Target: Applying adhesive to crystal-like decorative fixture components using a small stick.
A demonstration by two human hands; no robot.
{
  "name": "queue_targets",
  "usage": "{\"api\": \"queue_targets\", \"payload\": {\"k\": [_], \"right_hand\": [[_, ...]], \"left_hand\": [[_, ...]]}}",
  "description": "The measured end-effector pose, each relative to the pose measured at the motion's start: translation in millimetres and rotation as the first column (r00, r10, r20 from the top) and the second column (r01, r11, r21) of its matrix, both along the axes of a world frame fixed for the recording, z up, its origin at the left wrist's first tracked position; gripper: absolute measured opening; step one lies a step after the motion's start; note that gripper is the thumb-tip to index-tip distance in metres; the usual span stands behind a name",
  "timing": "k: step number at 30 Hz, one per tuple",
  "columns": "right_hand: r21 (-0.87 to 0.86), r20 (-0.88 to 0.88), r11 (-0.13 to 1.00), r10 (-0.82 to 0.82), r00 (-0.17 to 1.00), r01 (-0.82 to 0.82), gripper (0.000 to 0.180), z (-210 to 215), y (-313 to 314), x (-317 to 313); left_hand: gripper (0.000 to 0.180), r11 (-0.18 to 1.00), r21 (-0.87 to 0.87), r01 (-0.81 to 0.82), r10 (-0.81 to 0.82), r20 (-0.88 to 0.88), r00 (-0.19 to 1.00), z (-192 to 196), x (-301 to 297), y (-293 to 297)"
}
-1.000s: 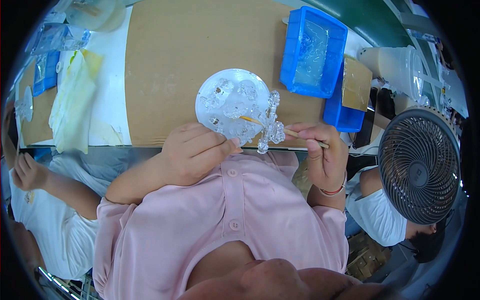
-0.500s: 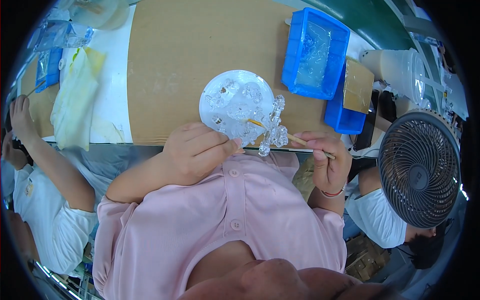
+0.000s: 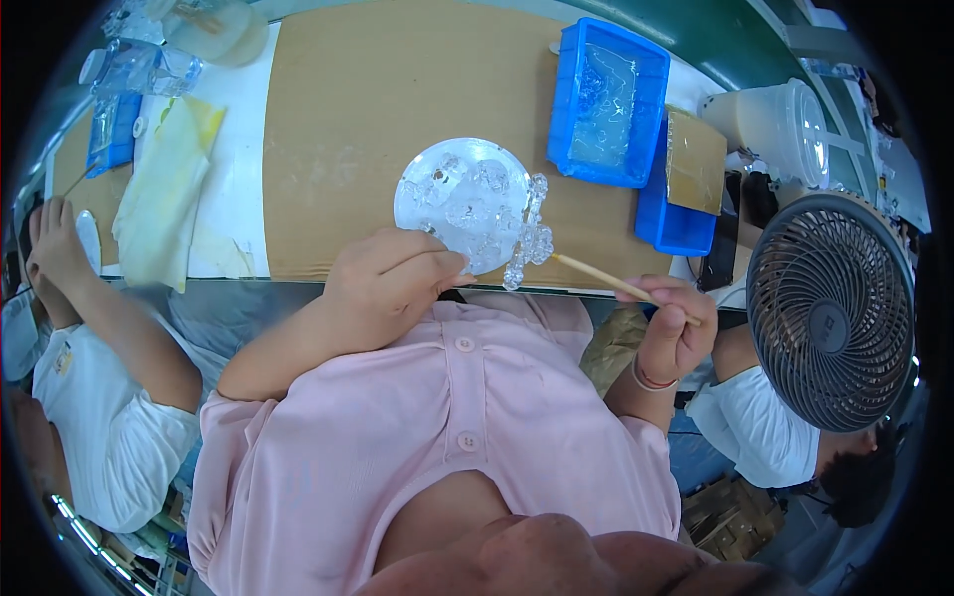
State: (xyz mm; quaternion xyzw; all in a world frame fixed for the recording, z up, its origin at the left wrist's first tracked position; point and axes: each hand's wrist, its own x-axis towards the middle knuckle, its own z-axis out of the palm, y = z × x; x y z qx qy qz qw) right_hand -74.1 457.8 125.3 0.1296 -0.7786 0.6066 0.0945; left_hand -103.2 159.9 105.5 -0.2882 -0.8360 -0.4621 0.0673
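Note:
My left hand is closed in a pinch at the near edge of a round white plate. It appears to hold a clear, knobbly branched piece, which juts past the plate's right edge; the grip point itself is hard to see. Several clear lumpy pieces lie on the plate. In my right hand, between thumb and fingers, is a thin wooden stick. The stick slants up to the left, its yellowish tip a little apart from the clear piece.
Beyond the plate lies brown cardboard. A blue tray with clear contents stands at far right, beside a second blue bin, a lidded tub and a black fan. A yellowish cloth lies left. Co-workers sit on both sides.
My right hand has drawn the stick back to the right, so its tip has come away from the clear piece. The whole view has shifted slightly; my left hand keeps its pinch.

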Motion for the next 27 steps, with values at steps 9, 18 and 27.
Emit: {"api": "queue_targets", "payload": {"k": [9,18,27], "right_hand": [[-0.034,-0.097,0.991,-0.129,0.987,0.127,0.027,-1,12,-10],[0.058,-0.098,0.99,0.135,0.986,-0.129,0.029,31,-21,-42],[0.32,-0.065,0.874,0.407,0.911,-0.367,0.012,32,-50,-57]], "left_hand": [[0.022,0.999,0.037,-0.036,0.026,0.255,0.967,16,-12,-28],[0.032,0.989,-0.124,0.08,-0.056,0.186,0.981,34,-58,-43],[0.043,0.968,-0.099,-0.232,0.248,0.199,0.948,42,-12,-51]]}}
